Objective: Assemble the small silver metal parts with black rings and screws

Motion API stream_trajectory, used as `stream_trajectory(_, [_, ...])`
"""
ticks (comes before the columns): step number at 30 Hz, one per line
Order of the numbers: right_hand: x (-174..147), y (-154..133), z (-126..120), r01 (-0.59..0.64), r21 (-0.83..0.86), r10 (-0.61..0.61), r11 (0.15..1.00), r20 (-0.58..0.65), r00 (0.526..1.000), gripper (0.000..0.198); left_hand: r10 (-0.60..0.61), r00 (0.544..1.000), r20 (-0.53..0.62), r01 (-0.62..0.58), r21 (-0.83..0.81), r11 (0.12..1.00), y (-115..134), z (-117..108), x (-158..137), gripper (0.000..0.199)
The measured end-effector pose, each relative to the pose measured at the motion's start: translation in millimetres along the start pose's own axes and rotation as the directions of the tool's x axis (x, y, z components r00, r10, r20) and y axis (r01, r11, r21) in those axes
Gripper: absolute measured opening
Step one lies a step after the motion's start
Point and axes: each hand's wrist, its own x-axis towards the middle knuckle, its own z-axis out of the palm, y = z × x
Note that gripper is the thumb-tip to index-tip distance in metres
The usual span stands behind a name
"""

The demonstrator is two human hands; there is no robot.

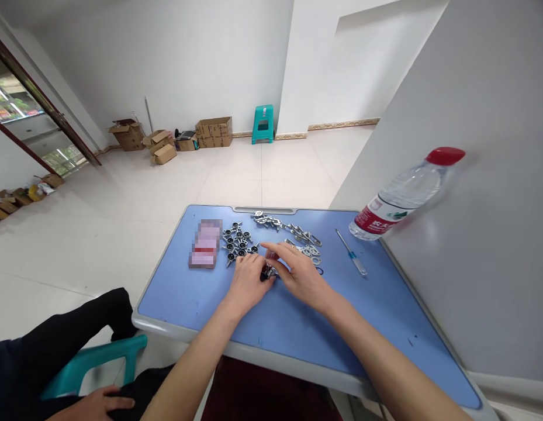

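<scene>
My left hand (250, 279) is low over the blue table, its fingers closed on a small dark-and-metal part (267, 272). Arched over the same part from the other side is my right hand (301, 273), thumb and fingers bent inward. Something small and reddish shows between its fingertips, too hidden to name. To the left lie several metal pieces with round black centres (242, 237). Beyond the hands run a row of silver metal pieces (271, 221) and some flat metal plates (310, 251). A dark ring (320, 271) lies beside my right hand.
A blue-handled screwdriver (352, 254) lies on the blue table (293, 327), right of the parts. A red-capped bottle (398, 196) stands by the wall. A blurred pinkish item (205, 244) is at left. Next to me sits a person (78, 327) on a green stool (96, 362).
</scene>
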Motion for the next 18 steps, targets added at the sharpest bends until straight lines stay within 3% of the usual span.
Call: stream_trajectory(18, [2.6, 2.2, -0.5, 0.018, -0.02, -0.02, 1.0, -0.083, 0.996, 0.037, 0.009, 1.0, -0.002, -0.009, 0.013, 1.0, -0.5, -0.1, 3.1, 0.011])
